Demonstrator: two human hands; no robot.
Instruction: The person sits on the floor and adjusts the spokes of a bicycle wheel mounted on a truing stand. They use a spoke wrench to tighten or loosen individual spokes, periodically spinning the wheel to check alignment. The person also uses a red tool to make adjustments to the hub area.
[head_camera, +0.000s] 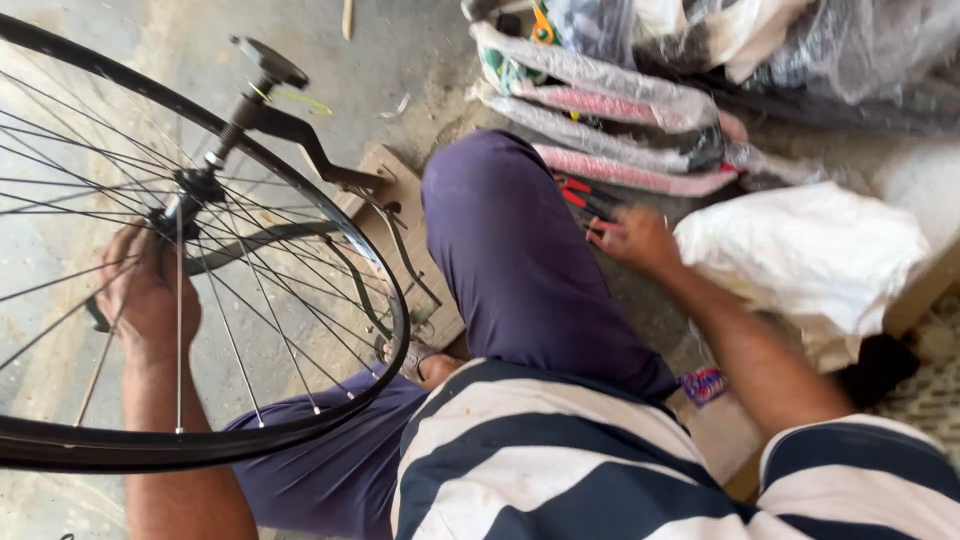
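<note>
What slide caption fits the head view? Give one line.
Left hand steadies a spoked bicycle wheel near its hub while right hand reaches red-handled pliers.

Spokes (230, 330) and raised knee (500, 230) block the middle — bare concrete floor (400, 50) beyond.

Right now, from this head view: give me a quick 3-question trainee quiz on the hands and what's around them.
1. True or false: the left hand is at the hub of the spoked wheel.
2. Which does the right hand reach to? A) red-handled pliers B) a hammer C) a paint can
3. Fill in: to the right of the right hand lies a white ____.

Key: 1 true; 2 A; 3 bag. The pictures do not show whether the right hand's fingers have closed on the pliers.
</note>
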